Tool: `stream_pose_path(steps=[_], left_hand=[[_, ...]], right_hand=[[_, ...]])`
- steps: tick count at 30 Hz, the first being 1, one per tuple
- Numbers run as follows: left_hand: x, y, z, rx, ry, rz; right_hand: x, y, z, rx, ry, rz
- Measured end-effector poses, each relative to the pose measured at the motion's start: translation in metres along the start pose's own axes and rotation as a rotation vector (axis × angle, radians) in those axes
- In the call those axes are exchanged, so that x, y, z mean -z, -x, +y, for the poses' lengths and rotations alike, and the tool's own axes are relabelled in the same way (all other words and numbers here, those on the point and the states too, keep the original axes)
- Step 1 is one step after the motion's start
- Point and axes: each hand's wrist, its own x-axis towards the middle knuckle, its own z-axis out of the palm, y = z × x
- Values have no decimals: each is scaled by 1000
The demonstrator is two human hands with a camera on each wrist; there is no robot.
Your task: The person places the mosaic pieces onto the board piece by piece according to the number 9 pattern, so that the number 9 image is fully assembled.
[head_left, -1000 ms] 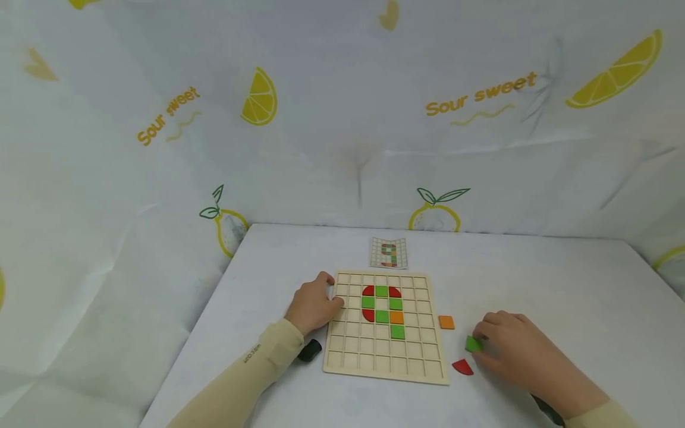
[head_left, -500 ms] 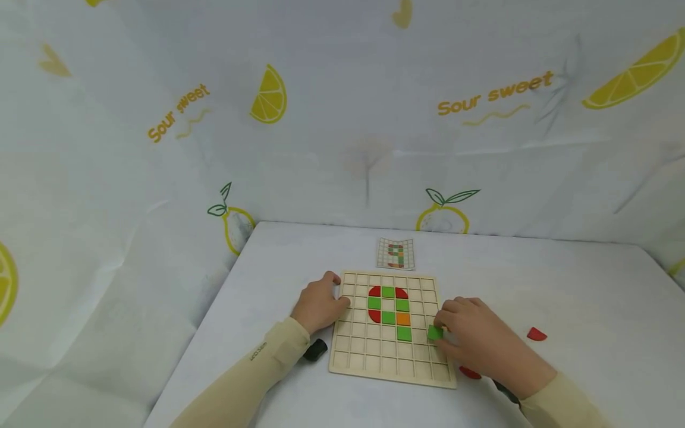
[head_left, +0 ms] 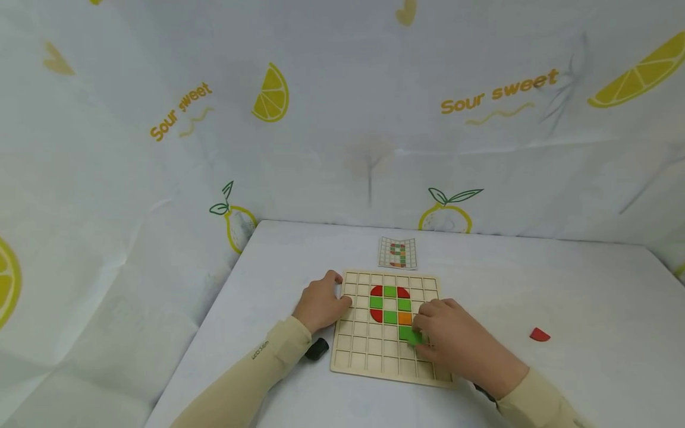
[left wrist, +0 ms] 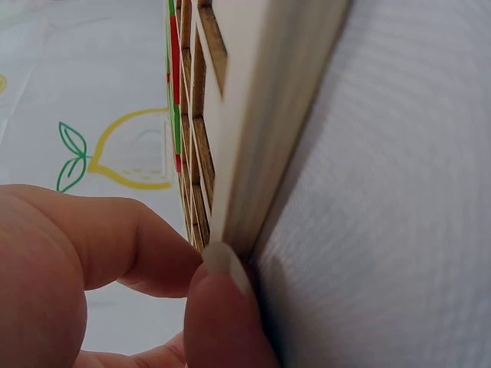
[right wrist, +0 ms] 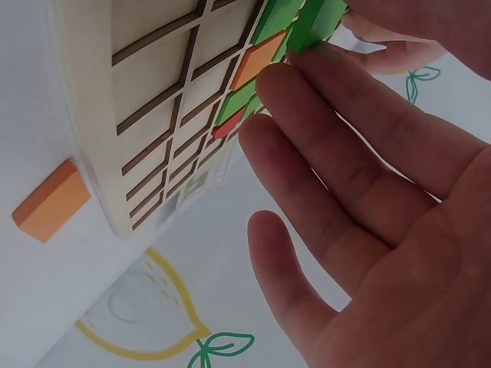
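Observation:
A wooden grid board (head_left: 358, 345) lies on the table with red, green and orange tiles set in it in a shape like a 9. My left hand (head_left: 318, 303) holds the board's left edge; in the left wrist view the thumb (left wrist: 222, 307) presses against its side. Between thumb and fingertips my right hand (head_left: 462, 339) pinches a green square tile (right wrist: 316, 23). This tile is tilted over the board, just right of the lowest green tile (head_left: 404, 333). The right hand covers part of the board's right side.
Behind the board lies a small printed card (head_left: 397, 252) showing a similar pattern. A red quarter-round tile (head_left: 540, 334) rests on the table (head_left: 588, 285) at right. In the right wrist view an orange square tile (right wrist: 52, 201) lies beside the board. Printed cloth (head_left: 342, 119) hangs behind.
My right hand has picked up the green tile from the table and carried it left over the board. The left hand has stayed at the board's edge. The head view has shifted slightly.

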Motion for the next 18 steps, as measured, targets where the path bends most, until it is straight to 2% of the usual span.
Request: stream_pose_path(steps=[7, 18], left_hand=[[-1, -2, -3, -13, 0, 2], [-2, -5, -4, -14, 3, -3]], right_hand=[[-1, 0, -9, -22, -41, -38], [-9, 3, -12, 80, 2, 76]])
